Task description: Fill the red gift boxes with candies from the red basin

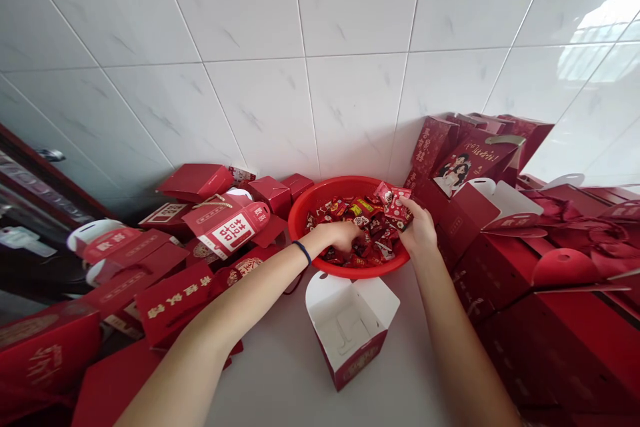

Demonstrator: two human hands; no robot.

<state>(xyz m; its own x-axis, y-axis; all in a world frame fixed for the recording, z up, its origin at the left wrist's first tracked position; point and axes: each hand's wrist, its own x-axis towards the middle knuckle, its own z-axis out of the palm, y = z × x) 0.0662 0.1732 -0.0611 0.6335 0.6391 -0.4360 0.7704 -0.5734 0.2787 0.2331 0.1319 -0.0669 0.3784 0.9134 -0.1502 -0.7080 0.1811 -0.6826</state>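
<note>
A red basin [345, 273] full of small wrapped sweets [383, 240] stands by the wall. My left hand [346, 236] reaches down among the sweets, its fingertips hidden, so what it grips cannot be made out. Over the basin's right side, my right hand [419, 227] is closed on several red sweet packets [395, 200]. Just in front of the basin, an open red box with a white inside [350, 327] rests on the grey table [280, 373]; nothing shows inside it. Neither hand touches the box.
Red gift boxes [173, 297] lie heaped along the left side. More red boxes [570, 333] are stacked at the right, with one bearing a couple's picture [455, 173] near the wall. A white tiled wall [355, 100] rises behind the basin.
</note>
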